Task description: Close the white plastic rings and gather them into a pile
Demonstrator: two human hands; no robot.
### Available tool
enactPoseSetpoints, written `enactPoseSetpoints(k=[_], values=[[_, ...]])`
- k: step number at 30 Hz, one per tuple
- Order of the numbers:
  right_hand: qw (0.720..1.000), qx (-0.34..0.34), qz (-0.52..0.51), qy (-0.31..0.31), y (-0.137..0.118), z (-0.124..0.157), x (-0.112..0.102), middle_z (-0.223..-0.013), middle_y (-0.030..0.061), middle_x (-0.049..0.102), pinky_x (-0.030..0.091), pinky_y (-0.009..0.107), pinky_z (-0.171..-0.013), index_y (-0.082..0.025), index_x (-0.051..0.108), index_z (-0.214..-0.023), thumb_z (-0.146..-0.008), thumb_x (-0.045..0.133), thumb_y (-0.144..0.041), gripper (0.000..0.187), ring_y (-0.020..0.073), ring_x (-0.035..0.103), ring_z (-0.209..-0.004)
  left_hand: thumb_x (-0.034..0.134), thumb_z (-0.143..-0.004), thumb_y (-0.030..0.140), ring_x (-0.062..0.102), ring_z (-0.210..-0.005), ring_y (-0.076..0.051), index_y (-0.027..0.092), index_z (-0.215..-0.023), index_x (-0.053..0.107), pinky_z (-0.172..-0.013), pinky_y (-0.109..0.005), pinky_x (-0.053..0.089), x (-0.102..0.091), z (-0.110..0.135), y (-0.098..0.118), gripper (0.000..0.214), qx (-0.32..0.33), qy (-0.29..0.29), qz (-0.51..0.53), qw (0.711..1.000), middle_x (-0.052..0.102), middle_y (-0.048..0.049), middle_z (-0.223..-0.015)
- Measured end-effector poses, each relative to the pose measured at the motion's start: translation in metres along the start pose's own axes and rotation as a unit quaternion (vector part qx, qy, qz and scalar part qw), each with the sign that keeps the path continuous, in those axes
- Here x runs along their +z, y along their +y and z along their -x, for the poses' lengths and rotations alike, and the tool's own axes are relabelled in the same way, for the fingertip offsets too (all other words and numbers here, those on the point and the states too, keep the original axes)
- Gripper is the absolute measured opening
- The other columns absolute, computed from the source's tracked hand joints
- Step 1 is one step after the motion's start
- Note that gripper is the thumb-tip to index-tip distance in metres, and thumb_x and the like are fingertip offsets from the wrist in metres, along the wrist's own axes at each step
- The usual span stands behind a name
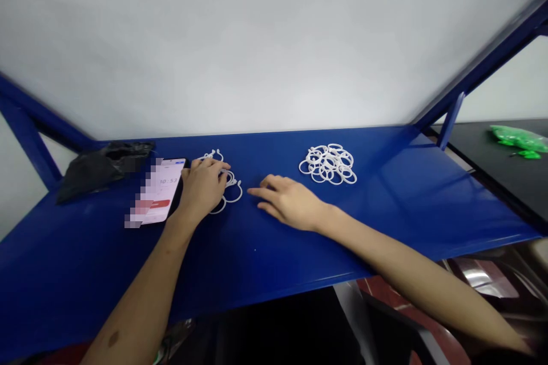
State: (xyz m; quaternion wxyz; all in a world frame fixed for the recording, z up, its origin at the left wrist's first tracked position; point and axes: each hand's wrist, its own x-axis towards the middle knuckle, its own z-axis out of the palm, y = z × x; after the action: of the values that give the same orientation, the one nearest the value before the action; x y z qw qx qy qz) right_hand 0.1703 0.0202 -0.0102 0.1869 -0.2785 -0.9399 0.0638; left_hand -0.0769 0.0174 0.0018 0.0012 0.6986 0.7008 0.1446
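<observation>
Left of the frame's centre, the left hand [205, 183] lies palm down over the left rings [233, 201], white and loosely scattered, some showing past its fingertips and beside its thumb. Its fingers are bent and partly hide the rings, so I cannot tell whether it pinches one. Near the centre, the right hand [286, 199] hovers over or rests on the blue worktop [274, 265], its fingers loosely spread and its index finger stretched towards the left of the frame. The right rings [327, 164], also white, lie heaped right of centre, apart from both hands. A lit phone [160, 191] lies just left of the left hand, with a black bag [103, 171] beyond it at far left. A green bag [520, 140] lies at far right.
</observation>
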Motion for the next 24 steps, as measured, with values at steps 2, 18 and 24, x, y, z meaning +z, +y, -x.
enactPoseSetpoints(k=[2, 18, 24], values=[[1.000, -0.002, 0.016, -0.023, -0.020, -0.018, 0.014, -0.119, 0.0106, 0.058, 0.049, 0.040, -0.087, -0.026, 0.051, -0.144, -0.103, 0.048, -0.037, 0.043, 0.0217, 0.058, -0.096, 0.048, -0.092, 0.024, 0.053, -0.117, -0.039, 0.021, -0.109, 0.072, -0.093, -0.056, 0.041, -0.001, 0.000, 0.002, 0.030, 0.004, 0.004, -0.003, 1.000, 0.068, -0.0136, -0.122], [0.996, 0.049, -0.059, 0.050, -0.009, 0.012, -0.025, -0.113, 0.0125, 0.062, 0.055, 0.040, -0.091, -0.016, 0.064, -0.114, -0.103, 0.048, -0.031, 0.024, 0.0220, 0.062, -0.103, 0.051, -0.097, 0.038, 0.061, -0.099, -0.026, 0.025, -0.095, 0.073, -0.091, -0.044, 0.045, -0.009, 0.011, 0.039, 0.025, 0.091, 0.108, 0.186, 0.972, 0.075, -0.0052, -0.100], [0.965, 0.048, -0.187, 0.177, -0.011, 0.018, -0.016, -0.107, 0.0078, 0.063, 0.057, 0.034, -0.088, -0.020, 0.065, -0.106, -0.099, 0.057, -0.034, 0.018, 0.0180, 0.066, -0.097, 0.055, -0.096, 0.042, 0.067, -0.078, -0.017, 0.028, -0.103, 0.073, -0.071, -0.029, 0.051, -0.005, 0.025, 0.055, 0.024, 0.057, -0.005, 0.355, 0.933, 0.077, 0.0010, -0.092]])
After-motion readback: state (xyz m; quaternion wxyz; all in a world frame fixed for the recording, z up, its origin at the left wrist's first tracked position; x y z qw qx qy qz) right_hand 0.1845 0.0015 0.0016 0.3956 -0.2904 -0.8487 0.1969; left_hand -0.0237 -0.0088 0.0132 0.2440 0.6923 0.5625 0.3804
